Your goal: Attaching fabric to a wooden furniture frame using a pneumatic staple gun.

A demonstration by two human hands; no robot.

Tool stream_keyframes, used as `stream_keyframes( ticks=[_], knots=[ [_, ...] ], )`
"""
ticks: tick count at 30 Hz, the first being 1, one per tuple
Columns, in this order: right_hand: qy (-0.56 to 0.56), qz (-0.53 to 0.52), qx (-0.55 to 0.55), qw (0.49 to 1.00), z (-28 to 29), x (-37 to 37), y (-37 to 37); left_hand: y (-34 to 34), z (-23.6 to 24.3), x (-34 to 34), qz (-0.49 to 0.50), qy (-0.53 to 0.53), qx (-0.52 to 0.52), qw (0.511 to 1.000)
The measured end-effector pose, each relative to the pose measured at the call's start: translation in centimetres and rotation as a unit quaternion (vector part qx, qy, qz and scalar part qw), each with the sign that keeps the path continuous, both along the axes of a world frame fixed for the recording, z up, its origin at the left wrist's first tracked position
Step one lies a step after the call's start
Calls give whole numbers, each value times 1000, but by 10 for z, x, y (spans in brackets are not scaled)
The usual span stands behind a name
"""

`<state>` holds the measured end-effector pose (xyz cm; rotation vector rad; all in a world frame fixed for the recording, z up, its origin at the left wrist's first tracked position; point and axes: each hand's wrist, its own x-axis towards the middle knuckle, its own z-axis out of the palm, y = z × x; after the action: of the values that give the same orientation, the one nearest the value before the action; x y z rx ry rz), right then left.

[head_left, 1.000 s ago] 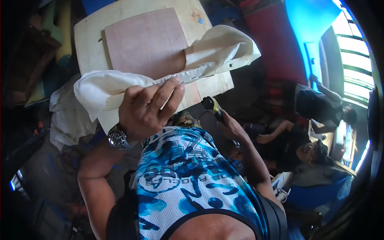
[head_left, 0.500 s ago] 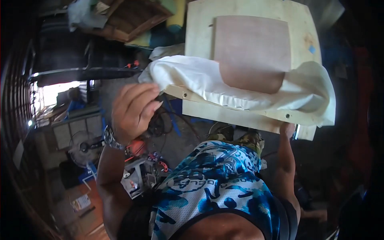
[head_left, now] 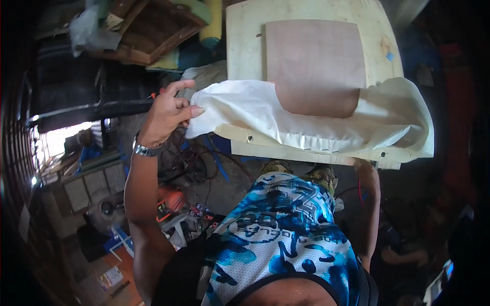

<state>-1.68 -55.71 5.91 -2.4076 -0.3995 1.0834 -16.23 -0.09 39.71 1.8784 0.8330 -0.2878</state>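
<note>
Left hand (head_left: pixel 166 115) pinches white cloth (head_left: pixel 316 125) (draped over wooden panel (head_left: pixel 245 46)).

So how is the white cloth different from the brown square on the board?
The white cloth is soft, wrinkled and droops over the board's edge; the brown square is flat and smooth. The left hand pinches the cloth, not the square. Both lie on the pale wooden board.

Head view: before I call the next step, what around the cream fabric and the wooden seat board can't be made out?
- Right hand: hidden below the pale wooden seat board and the draped cream fabric; only the forearm shows, so its grip cannot be told.
- Board's underside and near edge: covered by the fabric.
- Left hand: fingertips pinch the fabric's left edge, but the fold hides the thumb.
- Floor clutter at the left: too dark and small to identify.
</note>
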Motion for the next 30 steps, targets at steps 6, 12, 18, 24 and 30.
stream_keyframes(
  ticks=[6, 12, 18, 24, 30],
  knots=[
    [132, 12, 286, 949, 240, -37, 70, -27, 0, 47, -144, -176, -73, 971],
    [-313, -14, 313, 897, 328, -24, 144, -71, 0, 80, -392, -360, 303, 790],
    [-372, 138, 132, 909, 301, -3, 171, -90, 10, 90, -456, -364, 384, 715],
    [-358, 152, 158, 908, 303, -5, 171, -137, 19, 91, -499, -296, 358, 732],
    [-375, 155, 234, 883, 307, -36, 174, -163, 5, 89, -578, -213, 240, 750]
  ],
)
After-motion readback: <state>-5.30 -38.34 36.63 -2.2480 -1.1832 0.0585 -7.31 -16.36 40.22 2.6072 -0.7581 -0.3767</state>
